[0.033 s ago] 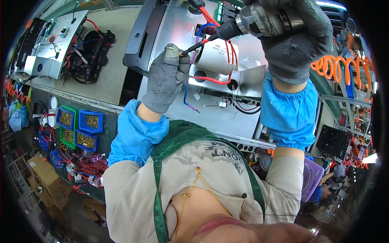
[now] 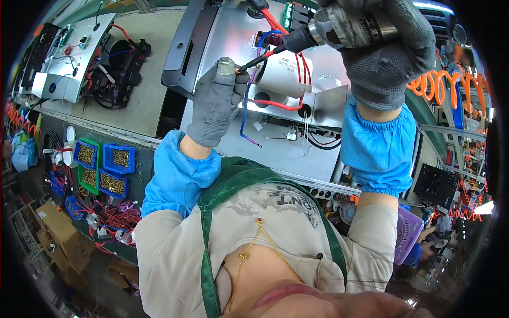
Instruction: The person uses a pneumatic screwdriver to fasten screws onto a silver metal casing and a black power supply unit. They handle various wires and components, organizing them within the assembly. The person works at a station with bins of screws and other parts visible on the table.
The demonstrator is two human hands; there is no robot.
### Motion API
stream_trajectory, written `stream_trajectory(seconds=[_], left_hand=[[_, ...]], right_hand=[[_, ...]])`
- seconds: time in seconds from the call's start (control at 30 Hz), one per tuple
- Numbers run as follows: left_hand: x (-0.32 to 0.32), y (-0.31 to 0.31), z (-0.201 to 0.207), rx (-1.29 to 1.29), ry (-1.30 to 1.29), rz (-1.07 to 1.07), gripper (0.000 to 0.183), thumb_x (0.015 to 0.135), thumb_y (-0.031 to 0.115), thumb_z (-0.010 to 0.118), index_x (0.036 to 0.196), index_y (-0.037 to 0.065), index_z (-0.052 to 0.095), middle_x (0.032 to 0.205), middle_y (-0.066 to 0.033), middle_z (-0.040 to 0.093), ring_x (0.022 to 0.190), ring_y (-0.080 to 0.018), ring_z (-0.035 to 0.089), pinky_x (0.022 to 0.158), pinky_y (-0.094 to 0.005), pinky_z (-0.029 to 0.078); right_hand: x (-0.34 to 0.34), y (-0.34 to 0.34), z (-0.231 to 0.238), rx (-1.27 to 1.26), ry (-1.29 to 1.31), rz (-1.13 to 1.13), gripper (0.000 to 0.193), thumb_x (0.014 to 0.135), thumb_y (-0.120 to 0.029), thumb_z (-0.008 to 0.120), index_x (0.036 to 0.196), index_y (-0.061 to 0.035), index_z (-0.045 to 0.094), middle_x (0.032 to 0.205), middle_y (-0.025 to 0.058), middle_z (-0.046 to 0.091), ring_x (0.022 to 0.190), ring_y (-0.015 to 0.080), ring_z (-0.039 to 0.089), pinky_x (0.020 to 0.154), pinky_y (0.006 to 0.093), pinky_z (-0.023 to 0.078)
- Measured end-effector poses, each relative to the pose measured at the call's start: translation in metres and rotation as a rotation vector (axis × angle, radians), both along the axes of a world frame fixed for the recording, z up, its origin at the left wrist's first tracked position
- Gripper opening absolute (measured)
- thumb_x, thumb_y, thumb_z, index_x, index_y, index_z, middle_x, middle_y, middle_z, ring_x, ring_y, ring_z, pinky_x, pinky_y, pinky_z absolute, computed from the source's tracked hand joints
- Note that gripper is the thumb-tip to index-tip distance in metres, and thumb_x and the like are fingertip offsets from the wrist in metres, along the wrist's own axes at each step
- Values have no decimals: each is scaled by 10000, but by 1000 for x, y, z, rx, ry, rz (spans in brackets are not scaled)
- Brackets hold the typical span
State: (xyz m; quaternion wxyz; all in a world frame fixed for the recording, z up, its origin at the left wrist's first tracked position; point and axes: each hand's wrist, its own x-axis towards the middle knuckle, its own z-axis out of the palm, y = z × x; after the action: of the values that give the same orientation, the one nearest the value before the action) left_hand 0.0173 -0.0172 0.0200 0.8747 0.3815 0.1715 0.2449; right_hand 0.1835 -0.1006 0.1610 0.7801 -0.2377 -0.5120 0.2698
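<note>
Screwdriving under way on the flat grey sheet-metal chassis point(image 2: 275, 153), lying on the desk point(image 2: 132, 106) at twelve o'clock. Right hand point(image 2: 382, 47), grey-gloved, wrapped tight around the silver-and-black powered screwdriver point(image 2: 344, 29), bit slanting toward eight o'clock. Left hand point(image 2: 217, 100), also gloved, fingers pressed together, pinching something small at the bit tip; too small to identify. White cylindrical capacitor point(image 2: 283, 74) already sitting on the chassis, red wires point(image 2: 275, 103) attached and routed. Fastening apparently not finished, judging by the bit not yet seated. Blue bins of brass screws point(image 2: 116, 159) at nine o'clock.
</note>
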Motion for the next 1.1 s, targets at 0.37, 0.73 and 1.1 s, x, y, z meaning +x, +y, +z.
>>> stream_trajectory(seconds=[0.37,0.73,1.1], left_hand=[[-2,1,3,321,241,49,335,935,378,519,985,52,582,747,-13,607,633,-57,549,527,-210,419],[-2,-4,0,1272,496,7,284,842,328,613,892,48,634,706,-124,590,632,-263,602,578,-349,470],[0,6,-9,1340,318,-22,280,822,342,634,832,62,632,724,-124,612,625,-300,606,562,-372,474]], right_hand=[[-9,0,2,-79,-25,-95,243,851,-258,496,693,-81,439,727,50,381,725,187,448,930,518,455],[2,22,4,-144,-324,-130,305,922,-266,512,865,25,583,779,122,496,737,210,507,874,466,480],[-27,41,-20,-611,-338,-500,271,796,-151,630,939,78,631,780,156,660,512,123,513,477,256,427]])
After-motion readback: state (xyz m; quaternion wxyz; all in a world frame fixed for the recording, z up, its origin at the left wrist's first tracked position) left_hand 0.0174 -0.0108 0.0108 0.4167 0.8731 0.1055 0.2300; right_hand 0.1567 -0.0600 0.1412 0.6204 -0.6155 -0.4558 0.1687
